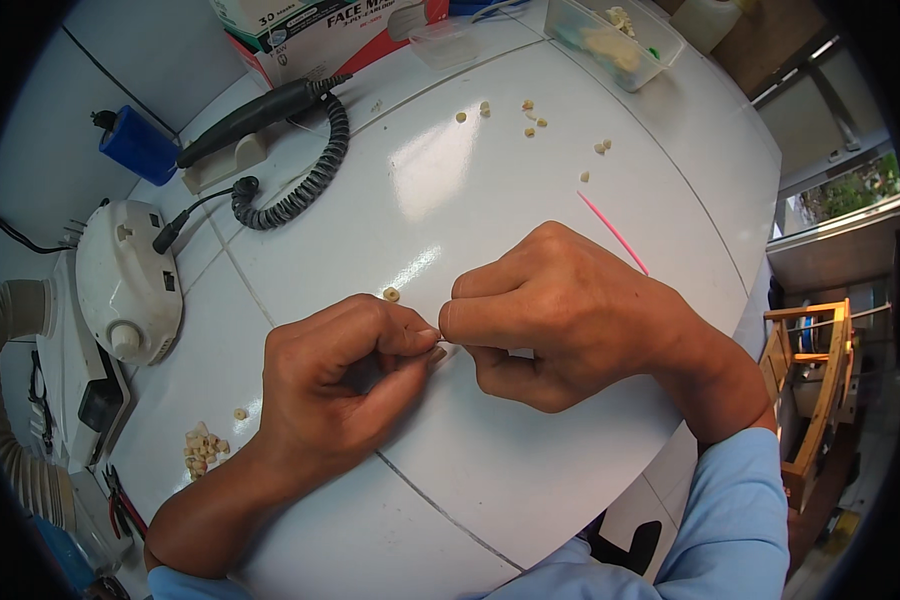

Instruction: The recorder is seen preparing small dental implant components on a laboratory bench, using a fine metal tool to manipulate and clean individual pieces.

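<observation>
My left hand (345, 375) and my right hand (560, 310) meet over the middle of the white tiled table. The left thumb and forefinger are pinched together, their tips close against the right hand's. Curled fingers close my right hand in a pinch too. Between the tips shows a tiny pale thing (442, 341), too small to name. Just beyond the left hand lies a cream-coloured piece with a hollow (391, 295). Beyond the right wrist rests a thin pink stick (613, 232).
A pile of small cream, tooth-like pieces (202, 450) lies by my left forearm; several more (529, 120) are scattered at the back. On the left stand a white control box (130, 280) and a black handpiece (260, 118) with coiled cord. Behind are a mask box (320, 35) and clear tub (610, 45).
</observation>
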Action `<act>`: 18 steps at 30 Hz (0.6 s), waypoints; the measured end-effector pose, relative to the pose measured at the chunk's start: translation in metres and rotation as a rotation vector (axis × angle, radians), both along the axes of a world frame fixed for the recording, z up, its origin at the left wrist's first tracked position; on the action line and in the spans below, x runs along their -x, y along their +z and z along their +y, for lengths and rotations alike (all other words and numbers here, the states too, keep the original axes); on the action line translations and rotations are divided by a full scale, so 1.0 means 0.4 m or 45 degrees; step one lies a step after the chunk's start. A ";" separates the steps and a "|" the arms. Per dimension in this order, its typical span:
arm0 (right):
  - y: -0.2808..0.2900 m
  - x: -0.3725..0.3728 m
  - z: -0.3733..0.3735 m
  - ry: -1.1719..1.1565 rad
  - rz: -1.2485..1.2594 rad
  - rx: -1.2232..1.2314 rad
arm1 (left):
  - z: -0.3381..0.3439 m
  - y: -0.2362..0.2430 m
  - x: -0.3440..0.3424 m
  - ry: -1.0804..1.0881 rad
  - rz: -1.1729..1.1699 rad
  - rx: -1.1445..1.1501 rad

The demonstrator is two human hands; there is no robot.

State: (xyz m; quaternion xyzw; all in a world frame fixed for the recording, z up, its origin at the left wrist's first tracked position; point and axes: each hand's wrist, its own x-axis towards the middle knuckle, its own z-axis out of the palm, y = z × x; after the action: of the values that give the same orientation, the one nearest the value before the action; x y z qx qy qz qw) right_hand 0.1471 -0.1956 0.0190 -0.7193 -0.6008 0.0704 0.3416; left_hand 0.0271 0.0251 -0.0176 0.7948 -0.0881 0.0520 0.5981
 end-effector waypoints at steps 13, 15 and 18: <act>-0.015 -0.005 0.005 0.029 0.026 -0.091 | 0.001 0.017 -0.004 -0.026 0.020 -0.025; -0.005 -0.005 0.001 0.027 0.029 -0.065 | 0.000 0.017 -0.004 -0.045 0.002 -0.045; -0.003 -0.005 -0.001 0.028 0.027 -0.047 | -0.003 0.019 -0.002 -0.031 0.019 -0.023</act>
State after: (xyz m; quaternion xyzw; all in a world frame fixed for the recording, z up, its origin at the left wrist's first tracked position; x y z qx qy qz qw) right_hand 0.1490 -0.1961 0.0178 -0.7055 -0.6062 0.0705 0.3604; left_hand 0.0279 0.0239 -0.0100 0.7994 -0.0937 0.0381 0.5922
